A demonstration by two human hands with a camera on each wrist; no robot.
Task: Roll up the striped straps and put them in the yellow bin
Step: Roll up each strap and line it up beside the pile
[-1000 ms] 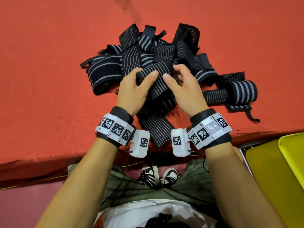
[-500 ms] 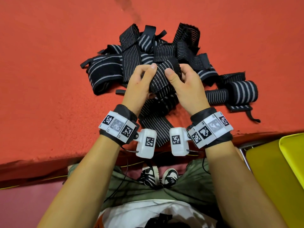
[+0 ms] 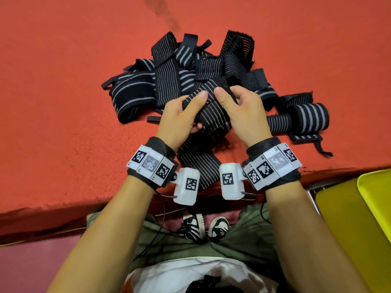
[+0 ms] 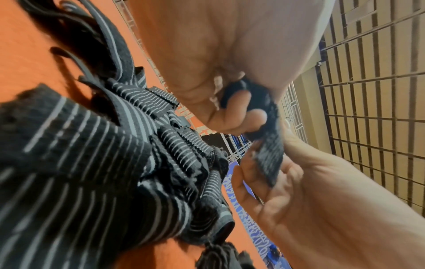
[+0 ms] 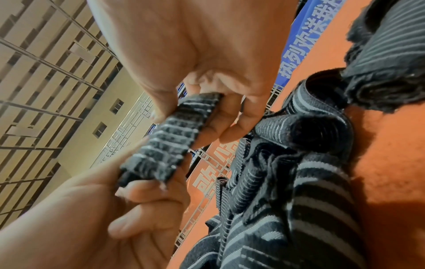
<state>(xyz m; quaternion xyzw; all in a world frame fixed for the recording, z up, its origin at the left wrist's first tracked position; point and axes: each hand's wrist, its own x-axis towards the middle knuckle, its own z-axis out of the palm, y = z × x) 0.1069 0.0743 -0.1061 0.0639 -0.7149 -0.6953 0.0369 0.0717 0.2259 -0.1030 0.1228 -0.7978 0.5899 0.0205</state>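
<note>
A pile of black straps with grey stripes [image 3: 186, 68] lies on the red table. Both hands hold up one striped strap [image 3: 211, 115] at the pile's near side. My left hand [image 3: 179, 117] and right hand [image 3: 243, 111] pinch its upper end, thumbs on top and close together. The strap's free length [image 3: 198, 166] trails to the table's front edge. In the left wrist view my left fingers [image 4: 241, 109] curl round the strap end [image 4: 269, 154]. The right wrist view shows the right fingers [image 5: 218, 127] pinching the strap [image 5: 170, 145]. The yellow bin [image 3: 349, 225] stands at the lower right.
One rolled strap [image 3: 309, 117] lies on the table right of the pile, with a loose tab [image 3: 304, 137] beside it. The table's front edge [image 3: 63, 210] runs just below the wrists. My legs and shoes [image 3: 205, 227] are under it.
Both hands kept hold of the strap's end. They pushed slightly toward the pile, then came back, and the wrists have drawn nearer each other.
</note>
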